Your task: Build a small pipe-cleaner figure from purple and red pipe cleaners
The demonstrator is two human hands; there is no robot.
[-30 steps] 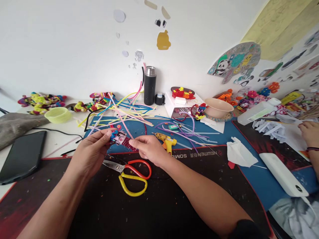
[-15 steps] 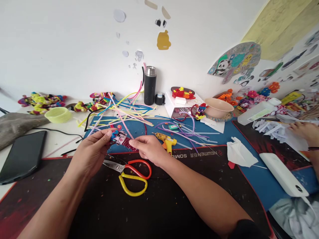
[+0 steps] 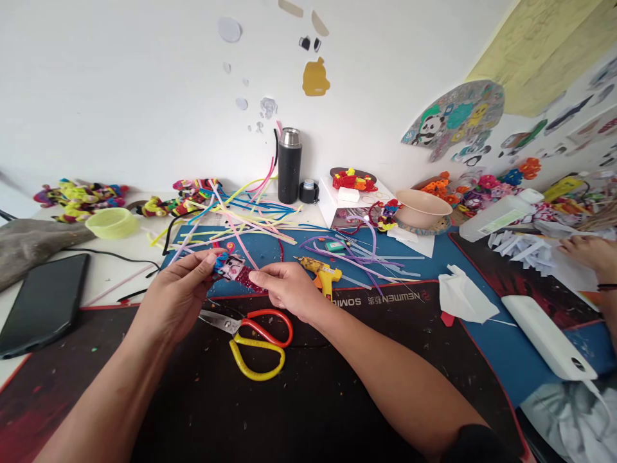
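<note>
A small pipe-cleaner doll (image 3: 233,267), with a blue and red top, a pale face and a dark red body, is stretched between my two hands above the mat. My left hand (image 3: 186,283) pinches its blue upper end. Thumb and fingers of my right hand (image 3: 284,286) close on the dark red lower end. Just below lie scissors (image 3: 260,325) with one red and one yellow handle, blades pointing left. A yellow hot glue gun (image 3: 324,275) rests right behind my right hand.
Loose pipe cleaners (image 3: 241,215) spread behind my hands. A black thermos (image 3: 290,167) stands by the wall; a phone (image 3: 45,302) lies left. A pink bowl (image 3: 424,209), a bottle (image 3: 504,215) and a white power bank (image 3: 549,337) are right. Another person's hand (image 3: 585,254) is at far right.
</note>
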